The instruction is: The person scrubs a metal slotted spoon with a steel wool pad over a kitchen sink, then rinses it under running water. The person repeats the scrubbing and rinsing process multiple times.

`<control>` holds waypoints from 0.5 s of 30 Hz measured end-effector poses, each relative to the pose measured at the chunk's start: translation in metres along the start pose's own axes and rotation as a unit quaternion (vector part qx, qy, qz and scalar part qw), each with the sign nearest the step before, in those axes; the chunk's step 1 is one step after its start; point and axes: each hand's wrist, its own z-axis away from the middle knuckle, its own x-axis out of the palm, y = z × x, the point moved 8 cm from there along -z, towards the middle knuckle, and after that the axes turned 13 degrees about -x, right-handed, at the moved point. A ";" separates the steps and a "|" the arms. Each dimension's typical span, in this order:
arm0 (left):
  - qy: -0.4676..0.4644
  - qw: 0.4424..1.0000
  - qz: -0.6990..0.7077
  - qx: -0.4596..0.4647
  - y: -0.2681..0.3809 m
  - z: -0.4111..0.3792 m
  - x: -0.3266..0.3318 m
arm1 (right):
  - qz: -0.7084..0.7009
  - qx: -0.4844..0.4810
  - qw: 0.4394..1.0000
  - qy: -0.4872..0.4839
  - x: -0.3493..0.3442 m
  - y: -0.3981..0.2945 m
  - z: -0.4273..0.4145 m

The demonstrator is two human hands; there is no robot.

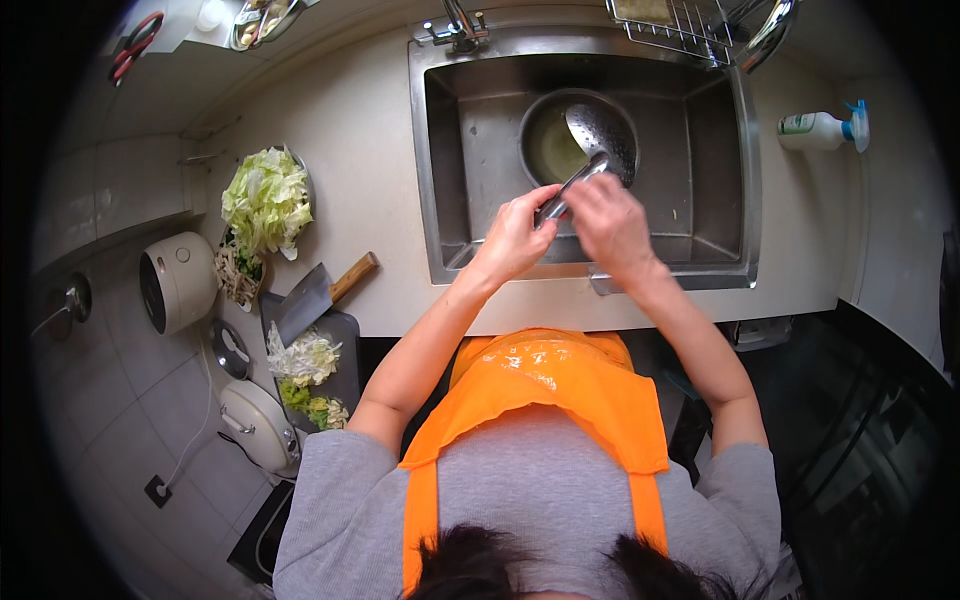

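My left hand (519, 234) is closed around the handle of a perforated metal skimmer (596, 131). The skimmer's head rests in or over a round metal pot (526, 142) that holds cloudy, pale yellowish liquid. This pot stands in the stainless steel sink (495, 202). Beside the handle, near its upper part, is my right hand (609, 221); it is blurred, and its fingertips are too unclear to show whether they grip anything. Both hands are above the sink's near side.
Left on the counter are a bowl of torn lettuce (266, 199), a tray of sliced mushrooms (238, 279) and a cleaver (311, 296) on a dark cutting board (341, 375) with chopped vegetables. A spray bottle (814, 131) lies right of the sink; a faucet (461, 34) and wire rack (675, 34) are behind.
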 end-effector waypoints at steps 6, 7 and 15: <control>-0.010 0.999 0.027 -0.033 -0.003 0.009 0.000 | 0.009 0.178 0.984 0.023 0.001 0.072 0.048; -0.022 0.997 0.059 -0.053 -0.004 0.010 -0.002 | 0.004 0.213 0.975 0.064 -0.008 0.088 0.058; -0.134 0.965 0.202 -0.097 0.015 0.023 -0.002 | 0.020 0.236 0.965 0.113 -0.056 0.071 0.061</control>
